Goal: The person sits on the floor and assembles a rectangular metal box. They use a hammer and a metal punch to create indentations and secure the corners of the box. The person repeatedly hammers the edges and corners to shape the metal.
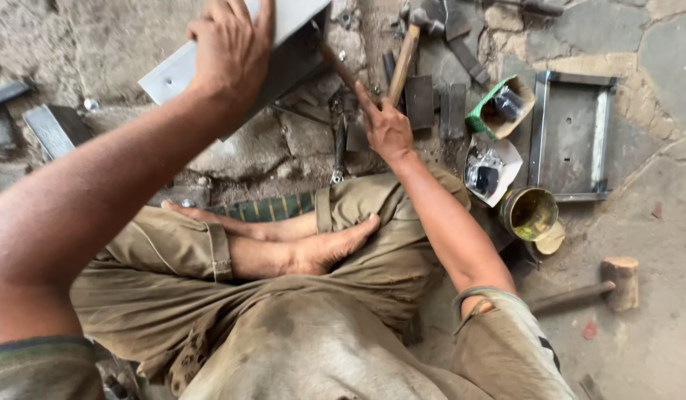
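Observation:
I sit cross-legged on a stone floor. My left hand (228, 48) grips the edge of a grey folded metal sheet (172, 70), held tilted above the ground at the top of the view. My right hand (387, 130) is closed around the end of a wooden-handled hammer (404, 59), whose metal head points away from me. A thin brown rod (339, 67) runs from beside that hand up under the sheet; whether the hand touches it I cannot tell. Pliers (339, 148) lie on the ground just left of my right hand.
A rectangular metal tray frame (573, 133) lies at the right. Near it are an open yellow tin (528, 213), its lid (552, 238), two torn cardboard boxes (491, 167) of small parts, and a wooden mallet (621, 281). Flat metal pieces (54, 130) lie at the left.

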